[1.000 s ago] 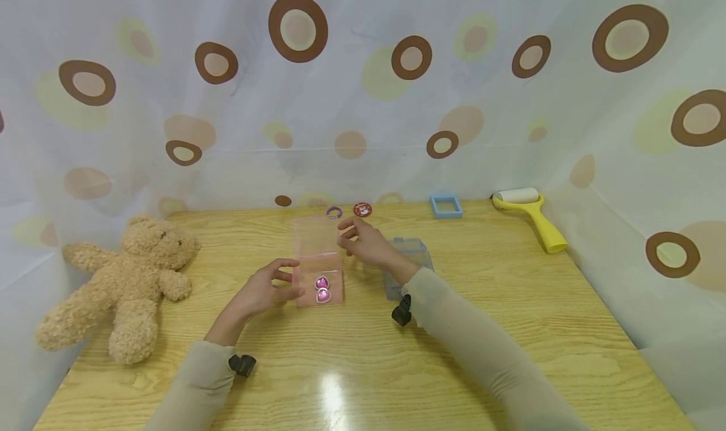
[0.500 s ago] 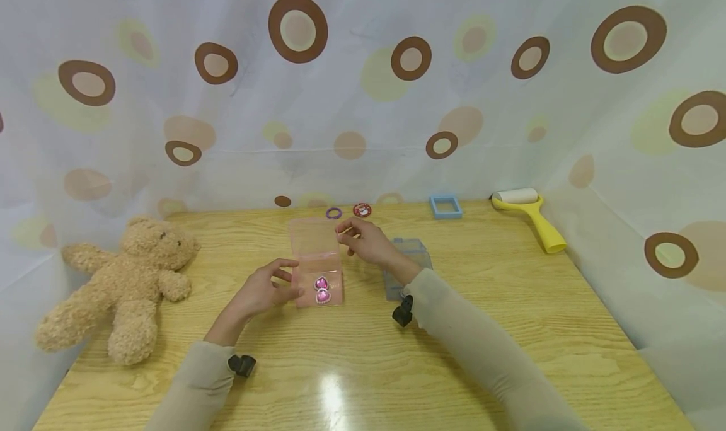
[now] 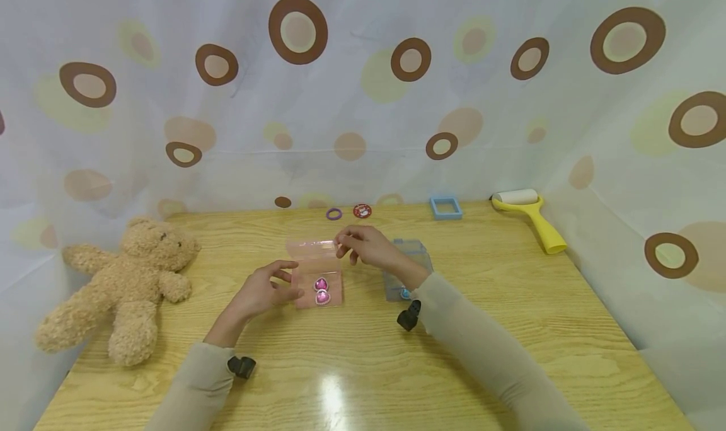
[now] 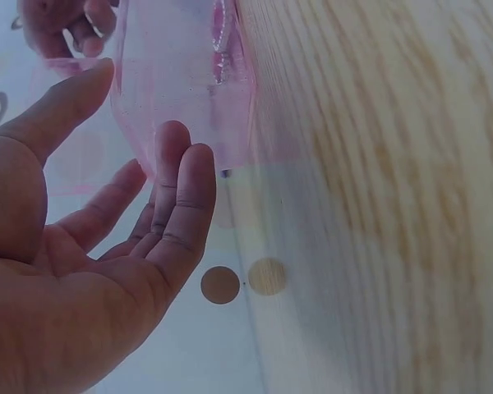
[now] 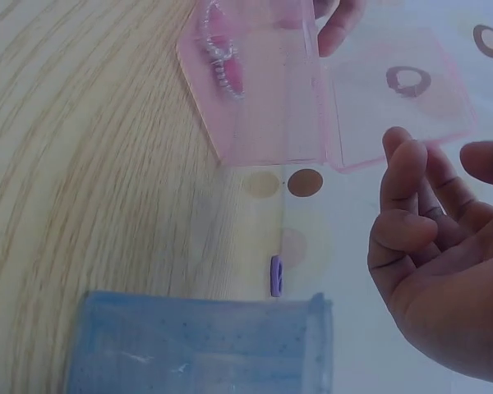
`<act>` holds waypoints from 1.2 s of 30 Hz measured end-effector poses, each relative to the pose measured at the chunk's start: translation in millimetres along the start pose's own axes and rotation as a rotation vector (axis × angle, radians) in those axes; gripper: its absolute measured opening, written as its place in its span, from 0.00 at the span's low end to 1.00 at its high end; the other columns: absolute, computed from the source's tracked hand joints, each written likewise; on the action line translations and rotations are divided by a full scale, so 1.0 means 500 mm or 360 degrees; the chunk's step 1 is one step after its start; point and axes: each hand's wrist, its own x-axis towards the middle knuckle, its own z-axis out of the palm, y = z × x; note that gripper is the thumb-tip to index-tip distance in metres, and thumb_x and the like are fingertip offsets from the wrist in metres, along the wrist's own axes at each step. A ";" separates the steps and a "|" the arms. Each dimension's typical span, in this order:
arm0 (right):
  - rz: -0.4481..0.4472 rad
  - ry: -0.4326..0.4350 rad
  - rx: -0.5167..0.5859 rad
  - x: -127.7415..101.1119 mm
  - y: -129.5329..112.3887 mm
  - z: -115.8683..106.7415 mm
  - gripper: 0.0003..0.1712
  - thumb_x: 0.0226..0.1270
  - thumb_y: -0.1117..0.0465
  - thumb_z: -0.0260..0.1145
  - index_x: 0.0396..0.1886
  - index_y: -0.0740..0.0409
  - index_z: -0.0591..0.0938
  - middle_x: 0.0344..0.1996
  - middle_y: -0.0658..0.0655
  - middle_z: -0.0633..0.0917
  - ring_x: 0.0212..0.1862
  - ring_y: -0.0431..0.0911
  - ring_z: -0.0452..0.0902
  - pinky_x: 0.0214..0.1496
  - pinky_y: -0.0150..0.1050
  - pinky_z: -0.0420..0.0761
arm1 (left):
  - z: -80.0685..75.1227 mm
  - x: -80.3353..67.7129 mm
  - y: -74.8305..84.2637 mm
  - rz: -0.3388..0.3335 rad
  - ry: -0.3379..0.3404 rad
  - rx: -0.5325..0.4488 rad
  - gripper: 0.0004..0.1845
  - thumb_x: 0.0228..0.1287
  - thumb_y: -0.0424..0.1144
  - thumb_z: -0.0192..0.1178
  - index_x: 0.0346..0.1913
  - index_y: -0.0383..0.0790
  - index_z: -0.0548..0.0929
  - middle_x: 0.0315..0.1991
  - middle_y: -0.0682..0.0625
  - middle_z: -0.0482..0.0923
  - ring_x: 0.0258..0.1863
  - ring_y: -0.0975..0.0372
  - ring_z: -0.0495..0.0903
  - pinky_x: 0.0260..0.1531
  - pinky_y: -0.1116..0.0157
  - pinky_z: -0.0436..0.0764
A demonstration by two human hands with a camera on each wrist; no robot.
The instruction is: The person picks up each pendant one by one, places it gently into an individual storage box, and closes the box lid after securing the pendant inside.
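Observation:
A clear pink box [image 3: 320, 286] lies on the wooden table [image 3: 510, 305] with two pink heart gems [image 3: 322, 291] in its near end. Its hinged lid [image 3: 309, 249] stands half folded over the base. My right hand [image 3: 346, 245] pinches the lid's free edge from the right. My left hand [image 3: 278, 283] is at the box's left side, its straight fingers [image 4: 181, 180] touching the box wall [image 4: 181, 74]. In the right wrist view the lid [image 5: 394, 90] juts out from the base [image 5: 263, 90] just above my right hand's fingertips [image 5: 403, 152].
A clear blue box [image 3: 409, 267] sits right of the pink one, under my right wrist. A teddy bear [image 3: 121, 280] lies at the left. Along the back edge are a purple ring [image 3: 334, 214], a red badge [image 3: 362, 211], a blue square frame [image 3: 445, 206] and a yellow lint roller [image 3: 530, 213].
My right hand has swung the lid from lying flat and open behind the box toward me, so it now stands partly folded over the base. The left hand has stayed put.

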 end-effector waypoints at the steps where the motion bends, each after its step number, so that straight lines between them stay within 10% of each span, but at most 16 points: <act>1: -0.0010 -0.0021 -0.0021 -0.002 0.000 -0.001 0.17 0.81 0.53 0.51 0.51 0.57 0.82 0.38 0.57 0.87 0.34 0.58 0.80 0.30 0.38 0.74 | 0.000 0.000 0.000 0.0002 0.0005 -0.0001 0.37 0.61 0.44 0.72 0.71 0.40 0.70 0.58 0.36 0.76 0.46 0.53 0.83 0.37 0.63 0.82; 9: 0.0008 -0.0149 -0.0168 -0.017 -0.001 0.001 0.16 0.78 0.48 0.57 0.50 0.52 0.82 0.40 0.54 0.88 0.36 0.56 0.80 0.52 0.62 0.77 | 0.000 -0.001 -0.008 0.0021 0.0036 -0.0022 0.37 0.60 0.43 0.72 0.70 0.39 0.70 0.58 0.36 0.76 0.47 0.51 0.82 0.39 0.62 0.82; 23: 0.0033 -0.0261 -0.0369 -0.029 0.000 0.007 0.14 0.73 0.51 0.63 0.53 0.49 0.82 0.45 0.64 0.86 0.42 0.64 0.82 0.41 0.45 0.80 | -0.001 0.002 -0.016 0.0058 0.0066 -0.0078 0.36 0.60 0.37 0.71 0.68 0.38 0.65 0.59 0.35 0.73 0.45 0.53 0.81 0.39 0.63 0.81; 36: -0.0228 -0.0203 -0.0825 -0.035 0.009 0.021 0.17 0.70 0.56 0.66 0.54 0.57 0.81 0.39 0.51 0.87 0.43 0.47 0.83 0.47 0.36 0.81 | -0.007 -0.002 -0.025 0.0092 -0.0015 -0.0025 0.33 0.62 0.38 0.70 0.69 0.41 0.70 0.64 0.38 0.71 0.50 0.52 0.80 0.43 0.62 0.81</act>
